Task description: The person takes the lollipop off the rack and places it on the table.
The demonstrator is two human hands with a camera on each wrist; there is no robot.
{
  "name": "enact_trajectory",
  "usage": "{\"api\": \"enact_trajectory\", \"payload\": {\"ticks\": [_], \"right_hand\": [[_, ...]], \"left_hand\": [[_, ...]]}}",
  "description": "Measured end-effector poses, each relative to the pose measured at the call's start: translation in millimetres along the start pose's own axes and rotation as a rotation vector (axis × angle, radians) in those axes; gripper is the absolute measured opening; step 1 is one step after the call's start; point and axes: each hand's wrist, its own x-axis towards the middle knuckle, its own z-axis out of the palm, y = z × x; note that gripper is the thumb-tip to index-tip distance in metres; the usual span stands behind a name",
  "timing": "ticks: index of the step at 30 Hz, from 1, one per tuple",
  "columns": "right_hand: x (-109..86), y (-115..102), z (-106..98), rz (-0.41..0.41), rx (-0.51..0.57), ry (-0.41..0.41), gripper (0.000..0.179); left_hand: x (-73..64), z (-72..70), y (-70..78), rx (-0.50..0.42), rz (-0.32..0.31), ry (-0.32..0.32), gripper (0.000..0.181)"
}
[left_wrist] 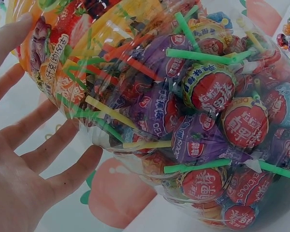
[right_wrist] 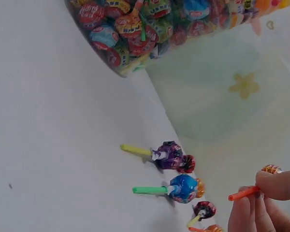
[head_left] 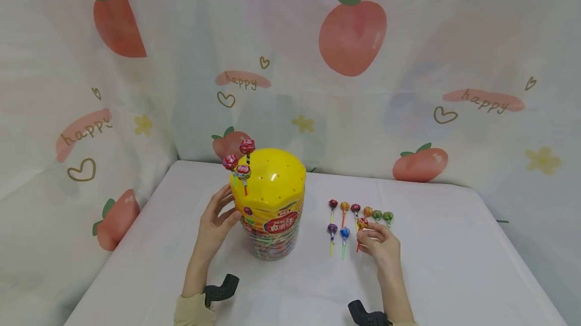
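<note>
A clear jar (head_left: 272, 242) packed with wrapped lollipops stands upright under a yellow domed lid (head_left: 281, 174) dotted with small holes. Three red-wrapped lollipops (head_left: 243, 171) stick up from the lid's left side. My left hand (head_left: 216, 225) rests against the jar's left side, its fingers spread along the plastic in the left wrist view. Over the table to the right, my right hand (head_left: 385, 248) pinches a lollipop (right_wrist: 244, 194) by its orange stick between thumb and fingers, with the wrapped head up. Purple (head_left: 332, 228) and blue lollipops (head_left: 345, 232) lie just left of that hand.
Behind them a row of lollipops, among them a dark red one (head_left: 333, 204) and a green one (head_left: 388, 216), lies on the white tabletop (head_left: 436, 265). A fruit-printed cloth backdrop (head_left: 290, 53) rises behind the table.
</note>
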Motion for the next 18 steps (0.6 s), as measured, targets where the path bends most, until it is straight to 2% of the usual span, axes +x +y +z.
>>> {"api": "enact_trajectory", "payload": {"ticks": [3, 7, 18], "right_hand": [[6.9, 9.9, -1.6, 0.040, 0.007, -0.001, 0.046], [8.6, 12.3, -2.6, 0.087, -0.045, 0.005, 0.048], [12.9, 24.1, 2.4, 0.020, -0.225, 0.058, 0.033]], "left_hand": [[-0.4, -0.2, 0.5, -0.001, 0.000, 0.001, 0.064], [-0.6, -0.4, 0.9, -0.004, -0.003, 0.004, 0.064], [-0.1, 0.3, 2.5, -0.016, -0.016, 0.000, 0.064]]}}
